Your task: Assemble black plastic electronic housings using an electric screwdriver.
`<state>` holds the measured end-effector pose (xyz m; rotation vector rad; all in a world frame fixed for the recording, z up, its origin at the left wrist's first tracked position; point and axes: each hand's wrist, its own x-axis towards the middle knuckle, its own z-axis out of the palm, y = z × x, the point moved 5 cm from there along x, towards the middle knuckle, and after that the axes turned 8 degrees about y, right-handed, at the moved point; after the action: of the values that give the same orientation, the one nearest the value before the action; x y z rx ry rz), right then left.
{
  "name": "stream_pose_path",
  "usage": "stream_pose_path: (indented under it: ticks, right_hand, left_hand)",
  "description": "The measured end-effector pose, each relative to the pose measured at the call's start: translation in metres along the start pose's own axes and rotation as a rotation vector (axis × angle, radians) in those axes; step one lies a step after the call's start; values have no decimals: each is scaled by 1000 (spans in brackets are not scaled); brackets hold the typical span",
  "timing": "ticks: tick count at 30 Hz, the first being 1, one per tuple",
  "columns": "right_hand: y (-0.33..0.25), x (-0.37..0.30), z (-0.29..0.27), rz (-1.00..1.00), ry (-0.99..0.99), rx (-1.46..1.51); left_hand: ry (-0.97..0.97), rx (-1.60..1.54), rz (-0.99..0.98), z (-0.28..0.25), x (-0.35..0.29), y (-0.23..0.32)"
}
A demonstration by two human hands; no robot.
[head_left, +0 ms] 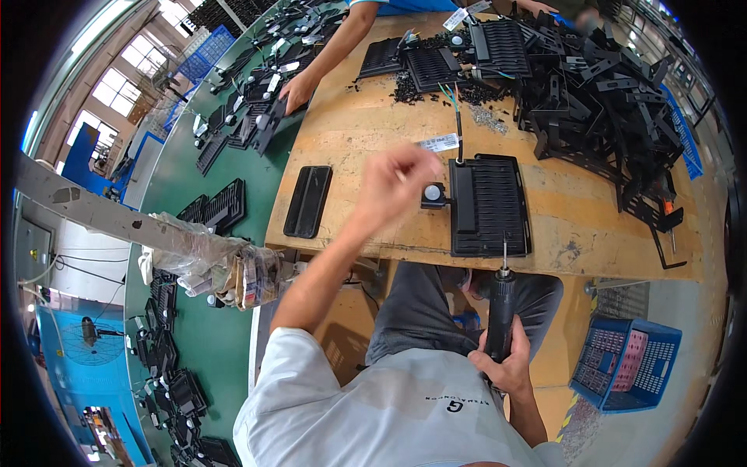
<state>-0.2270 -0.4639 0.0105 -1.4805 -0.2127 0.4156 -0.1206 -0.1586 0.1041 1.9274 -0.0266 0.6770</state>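
Observation:
A black finned floodlight (492, 206) lies face down at the front edge of the wooden table, a small white-domed sensor (433, 193) on its left side. Its dark cable (459, 134) runs away from me, ending in bare coloured wires, with a white label (440, 143) beside it. My left hand (398, 180), slightly blurred, hovers just left of the sensor with fingers curled together; whatever they may pinch is hidden. In my right hand (506, 362) is a black electric screwdriver (502, 307), held upright, its bit at the floodlight's near edge.
A flat dark rectangular object (307, 201) lies on the left of the table (373, 117). Black brackets (580, 109) are heaped at right; loose screws (486, 118) lie farther back. A co-worker's hand (297, 89) holds a floodlight over the green conveyor (264, 167). A blue crate (626, 364) stands at lower right.

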Motion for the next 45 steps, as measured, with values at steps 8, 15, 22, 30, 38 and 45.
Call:
stream_pose_path:
  ticks: [8,15,22,30,38,45]
  right_hand:
    - [9,-8,-6,171,29,21]
    - [7,-19,-8,269,139,2]
    - [-3,-24,-30,302,168,-87]
    - [8,-44,-37,397,110,-68]
    - [20,-48,-37,429,-9,-105]
    - [19,-38,-26,379,-42,-146]
  left_hand:
    - [273,657,-64,-76,110,-175]
    - [135,709,32,-49,145,-209]
    - [-30,900,176,-52,177,-213]
    - [55,1183,164,-59,170,-195]
    - [12,23,299,6,9,-2]
    - [-157,161,432,70,-78,16]
